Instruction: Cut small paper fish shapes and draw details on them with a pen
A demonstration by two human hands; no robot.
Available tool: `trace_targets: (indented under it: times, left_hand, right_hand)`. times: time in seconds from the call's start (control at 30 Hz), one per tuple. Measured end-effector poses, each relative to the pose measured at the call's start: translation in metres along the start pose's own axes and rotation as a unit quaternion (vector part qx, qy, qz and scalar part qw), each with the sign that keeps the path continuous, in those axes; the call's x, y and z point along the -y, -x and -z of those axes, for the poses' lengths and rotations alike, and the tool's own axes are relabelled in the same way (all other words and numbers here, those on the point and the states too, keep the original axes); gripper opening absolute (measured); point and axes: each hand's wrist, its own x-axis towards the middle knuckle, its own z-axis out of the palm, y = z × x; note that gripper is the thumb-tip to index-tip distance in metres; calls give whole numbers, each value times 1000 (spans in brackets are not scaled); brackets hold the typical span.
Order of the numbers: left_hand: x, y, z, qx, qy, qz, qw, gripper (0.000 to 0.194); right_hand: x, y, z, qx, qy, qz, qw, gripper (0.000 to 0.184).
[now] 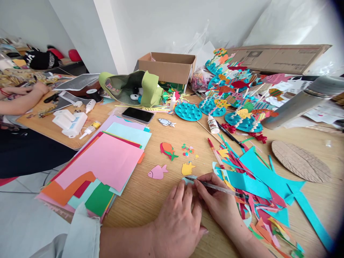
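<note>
My right hand (215,199) grips a clear ballpoint pen (217,188), its tip on a small pale blue paper piece (189,180). My left hand (177,222) lies flat on the wooden table (139,211), its fingertips at that piece's lower edge. Just above sit a yellow paper fish (187,168) and a pink paper fish (157,172). To the right of my right hand lies a heap of teal and red paper offcuts (252,182). A stack of coloured paper sheets (102,161) stands to the left of my left hand.
Teal round mats with paper fish on sticks (228,96) crowd the back. A cardboard oval (299,161), a grey flask (301,102), a phone (138,115), a glue bottle (213,124) and an open cardboard box (168,66) surround the work. A co-worker's hand (34,89) works at far left.
</note>
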Motion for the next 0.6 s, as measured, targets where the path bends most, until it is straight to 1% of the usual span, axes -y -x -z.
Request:
trace_targets:
  times: [0.23, 0.4, 0.6]
  left_hand:
    - [0, 0, 1, 6, 11, 5, 1000, 57]
    - [0, -2, 2, 13, -3, 0, 1000, 55]
    - [2, -4, 4, 11, -11, -1, 1000, 55]
  right_hand:
    - [-2, 1, 0, 4, -5, -3, 1000, 25]
    - [-2, 0, -1, 8, -11, -4, 1000, 23]
    - [1, -1, 0, -3, -23, -7, 1000, 23]
